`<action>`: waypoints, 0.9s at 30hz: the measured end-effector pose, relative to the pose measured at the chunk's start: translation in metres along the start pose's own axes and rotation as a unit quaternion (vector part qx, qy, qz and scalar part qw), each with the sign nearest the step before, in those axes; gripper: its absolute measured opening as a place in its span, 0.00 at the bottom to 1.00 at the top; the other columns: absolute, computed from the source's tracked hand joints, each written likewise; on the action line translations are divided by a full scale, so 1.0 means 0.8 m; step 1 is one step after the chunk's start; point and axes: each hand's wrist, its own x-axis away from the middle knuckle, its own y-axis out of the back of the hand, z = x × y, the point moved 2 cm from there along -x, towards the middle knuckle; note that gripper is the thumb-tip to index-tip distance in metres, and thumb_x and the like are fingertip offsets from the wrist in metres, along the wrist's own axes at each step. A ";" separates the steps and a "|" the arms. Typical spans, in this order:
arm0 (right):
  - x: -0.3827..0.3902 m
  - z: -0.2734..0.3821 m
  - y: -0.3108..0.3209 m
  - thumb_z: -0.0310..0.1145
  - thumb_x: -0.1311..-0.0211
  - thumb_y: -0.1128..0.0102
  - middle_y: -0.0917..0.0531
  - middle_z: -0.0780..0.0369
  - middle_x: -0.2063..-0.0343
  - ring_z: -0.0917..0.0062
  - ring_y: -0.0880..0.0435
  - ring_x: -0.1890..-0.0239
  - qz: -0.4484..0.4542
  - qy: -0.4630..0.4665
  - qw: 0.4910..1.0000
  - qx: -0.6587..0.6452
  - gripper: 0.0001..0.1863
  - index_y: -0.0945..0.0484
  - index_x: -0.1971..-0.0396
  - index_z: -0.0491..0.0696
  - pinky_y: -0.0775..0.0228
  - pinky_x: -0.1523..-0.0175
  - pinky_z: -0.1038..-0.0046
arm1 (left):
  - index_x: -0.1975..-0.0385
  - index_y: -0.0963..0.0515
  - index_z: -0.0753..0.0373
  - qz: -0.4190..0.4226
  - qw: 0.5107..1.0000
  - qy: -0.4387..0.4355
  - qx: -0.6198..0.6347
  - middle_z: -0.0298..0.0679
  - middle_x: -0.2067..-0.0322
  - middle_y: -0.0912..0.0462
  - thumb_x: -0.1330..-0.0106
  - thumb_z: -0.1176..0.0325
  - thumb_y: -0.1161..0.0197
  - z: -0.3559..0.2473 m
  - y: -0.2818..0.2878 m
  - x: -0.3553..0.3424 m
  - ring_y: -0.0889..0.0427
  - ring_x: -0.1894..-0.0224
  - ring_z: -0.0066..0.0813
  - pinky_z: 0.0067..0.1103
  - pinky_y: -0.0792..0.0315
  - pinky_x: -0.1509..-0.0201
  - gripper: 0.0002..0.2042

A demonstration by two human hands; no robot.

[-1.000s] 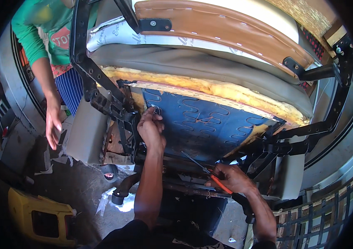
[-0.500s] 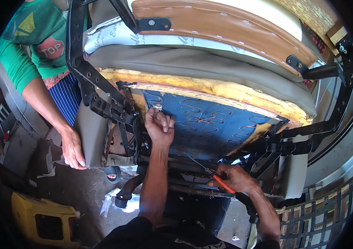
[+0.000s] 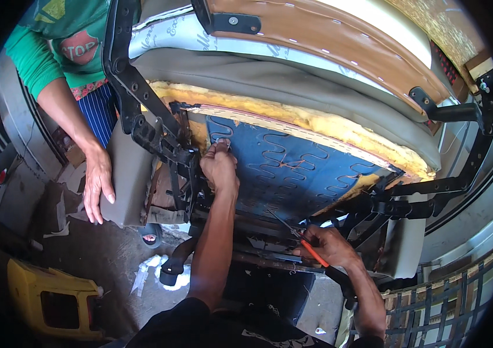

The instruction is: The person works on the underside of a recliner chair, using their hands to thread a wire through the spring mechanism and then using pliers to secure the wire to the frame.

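An upholstered chair lies tipped over before me, its underside a blue panel (image 3: pixel 252 191) crossed by wavy zigzag springs (image 3: pixel 275 158). At that panel's upper left, near a spring, my left hand (image 3: pixel 221 171) is closed in a pinch; what sits between its fingertips is hidden. Lower and to the right, my right hand (image 3: pixel 333 246) grips long-nosed pliers (image 3: pixel 314 252) by their orange and black handles. The thin jaws point up and left, low over the panel. Yellow foam (image 3: pixel 293 116) and a strip with staples edge the seat's far side.
Black metal mechanisms flank the seat, a left linkage (image 3: pixel 136 87) and a right linkage (image 3: pixel 449 185). A co-worker's hand (image 3: pixel 96 182) rests against the grey padded arm (image 3: pixel 127 185). A yellow box-like frame (image 3: pixel 20 296) is at lower left, a webbed frame (image 3: pixel 432 313) at lower right.
My left hand has turned from palm up, with a small whitish piece at its fingertips, to knuckles up against the panel. The pliers stay nearly in place. The whole view has shifted slightly.
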 end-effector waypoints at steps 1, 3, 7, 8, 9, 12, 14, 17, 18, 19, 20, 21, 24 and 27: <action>0.002 0.001 0.002 0.55 0.47 0.21 0.17 0.59 0.78 0.73 0.17 0.76 -0.003 -0.001 1.000 0.000 0.27 0.19 0.69 0.45 0.28 0.70 0.67 | 0.69 0.17 0.64 -0.007 1.000 -0.014 -0.023 0.31 0.88 0.29 0.28 0.67 0.38 -0.002 -0.003 0.000 0.35 0.88 0.18 0.19 0.43 0.84 0.10; 0.007 0.003 0.005 0.55 0.47 0.21 0.16 0.58 0.78 0.72 0.16 0.75 0.001 -0.017 1.000 0.007 0.27 0.19 0.68 0.45 0.27 0.69 0.67 | 0.69 0.17 0.65 -0.022 0.995 -0.042 -0.085 0.31 0.88 0.29 0.27 0.67 0.39 -0.003 -0.005 0.008 0.34 0.88 0.18 0.19 0.43 0.84 0.10; 0.008 0.003 0.006 0.54 0.47 0.21 0.16 0.59 0.78 0.72 0.17 0.75 -0.023 0.023 0.999 0.017 0.27 0.19 0.68 0.45 0.28 0.69 0.66 | 0.69 0.16 0.68 -0.018 0.985 -0.077 -0.152 0.32 0.87 0.27 0.28 0.67 0.39 0.001 0.009 0.000 0.31 0.85 0.19 0.23 0.41 0.81 0.11; 0.009 0.005 0.006 0.54 0.47 0.21 0.17 0.59 0.78 0.72 0.18 0.76 -0.015 0.020 1.000 0.017 0.27 0.20 0.69 0.44 0.28 0.69 0.66 | 0.69 0.16 0.68 -0.018 0.985 -0.080 -0.153 0.32 0.87 0.27 0.28 0.67 0.39 0.006 0.014 -0.001 0.31 0.85 0.19 0.23 0.41 0.81 0.11; 0.007 0.006 0.006 0.54 0.47 0.21 0.17 0.59 0.78 0.72 0.18 0.76 -0.007 0.016 1.000 0.016 0.27 0.20 0.69 0.44 0.29 0.70 0.66 | 0.69 0.16 0.68 -0.016 0.986 -0.085 -0.141 0.32 0.87 0.27 0.29 0.68 0.39 0.005 0.017 0.001 0.31 0.85 0.19 0.23 0.40 0.81 0.11; 0.008 0.010 0.007 0.47 0.46 0.19 0.16 0.62 0.81 0.79 0.16 0.78 -0.012 0.036 0.999 0.024 0.22 0.20 0.70 0.44 0.27 0.72 0.72 | 0.71 0.18 0.69 -0.015 0.990 -0.103 -0.097 0.31 0.86 0.27 0.28 0.69 0.39 0.021 0.032 0.012 0.31 0.85 0.18 0.23 0.40 0.81 0.11; 0.008 0.007 0.008 0.47 0.46 0.19 0.16 0.62 0.82 0.79 0.16 0.78 -0.008 0.034 0.999 0.023 0.22 0.20 0.69 0.45 0.27 0.72 0.72 | 0.69 0.18 0.68 -0.048 0.972 -0.086 -0.211 0.31 0.86 0.28 0.27 0.70 0.41 0.047 0.061 0.020 0.32 0.85 0.18 0.21 0.37 0.79 0.10; 0.006 0.017 0.009 0.51 0.46 0.21 0.18 0.61 0.81 0.76 0.18 0.78 0.010 0.014 1.000 0.025 0.24 0.20 0.70 0.45 0.28 0.72 0.69 | 0.66 0.19 0.66 0.027 0.986 -0.047 -0.160 0.30 0.84 0.26 0.26 0.69 0.41 0.063 0.077 0.045 0.29 0.82 0.17 0.20 0.34 0.75 0.09; 0.004 0.019 0.008 0.55 0.46 0.21 0.19 0.58 0.80 0.72 0.19 0.77 0.022 -0.005 0.999 0.029 0.27 0.21 0.70 0.45 0.29 0.70 0.66 | 0.66 0.19 0.66 0.026 0.985 -0.047 -0.161 0.30 0.84 0.26 0.26 0.69 0.41 0.063 0.070 0.040 0.29 0.82 0.17 0.20 0.34 0.75 0.09; 0.005 0.008 0.005 0.55 0.47 0.21 0.19 0.58 0.81 0.71 0.20 0.78 0.018 0.008 1.000 0.001 0.27 0.21 0.71 0.45 0.30 0.71 0.66 | 0.65 0.19 0.66 0.004 0.990 -0.090 -0.105 0.30 0.83 0.25 0.26 0.69 0.41 0.047 0.056 0.045 0.29 0.80 0.16 0.19 0.33 0.74 0.08; 0.007 0.008 0.007 0.55 0.47 0.21 0.19 0.58 0.81 0.71 0.20 0.78 0.008 0.026 0.999 0.016 0.27 0.20 0.71 0.44 0.30 0.71 0.65 | 0.64 0.19 0.65 -0.017 0.990 -0.132 -0.048 0.29 0.82 0.24 0.26 0.69 0.40 0.028 0.044 0.051 0.29 0.79 0.16 0.19 0.32 0.72 0.08; 0.006 0.007 0.008 0.55 0.47 0.21 0.19 0.58 0.81 0.71 0.20 0.78 0.013 0.022 0.999 0.030 0.27 0.20 0.70 0.44 0.30 0.71 0.65 | 0.62 0.19 0.66 -0.021 0.990 -0.137 -0.023 0.29 0.79 0.24 0.27 0.69 0.38 0.014 0.034 0.045 0.29 0.77 0.15 0.18 0.32 0.72 0.06; 0.006 0.013 0.005 0.55 0.47 0.21 0.18 0.58 0.80 0.71 0.20 0.77 0.014 0.011 1.000 0.023 0.27 0.19 0.69 0.44 0.29 0.70 0.66 | 0.58 0.20 0.67 -0.022 0.966 -0.199 -0.164 0.28 0.78 0.25 0.27 0.68 0.36 0.021 0.037 0.002 0.32 0.78 0.14 0.17 0.34 0.73 0.08; 0.002 0.005 0.008 0.50 0.46 0.20 0.18 0.60 0.81 0.75 0.19 0.77 -0.018 0.030 0.999 0.014 0.24 0.20 0.70 0.44 0.29 0.71 0.68 | 0.55 0.20 0.65 0.018 0.996 -0.085 -0.029 0.27 0.81 0.28 0.28 0.68 0.35 0.026 0.023 -0.004 0.34 0.81 0.12 0.18 0.37 0.77 0.08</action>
